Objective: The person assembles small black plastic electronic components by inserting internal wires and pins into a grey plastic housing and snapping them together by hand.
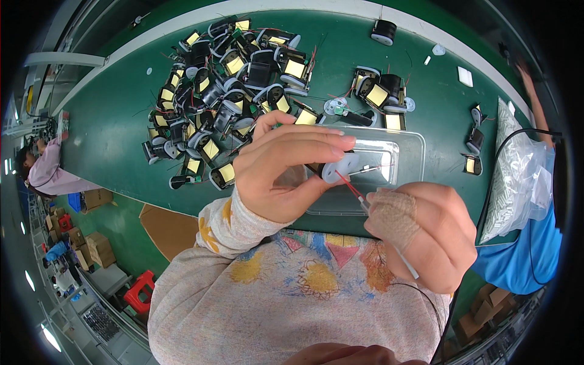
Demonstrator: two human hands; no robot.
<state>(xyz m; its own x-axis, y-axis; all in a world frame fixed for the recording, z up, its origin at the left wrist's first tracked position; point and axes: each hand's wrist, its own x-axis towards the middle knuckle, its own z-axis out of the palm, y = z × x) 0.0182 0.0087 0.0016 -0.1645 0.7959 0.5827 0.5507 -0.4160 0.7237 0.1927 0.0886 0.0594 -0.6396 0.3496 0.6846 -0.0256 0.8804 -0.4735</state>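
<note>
Fingers of the left hand (277, 167) curl around a black part with a white round end (339, 169), gripped between them and the thumb. Red wires (348, 184) run from that end toward the fingertips of the right hand (429, 234), drawn in narrow on a slim pale stick (406, 263). Beneath the fingers lies a clear plastic tray (415, 146); beyond the left ones sprawls a pile of similar black parts (260, 70).
</note>
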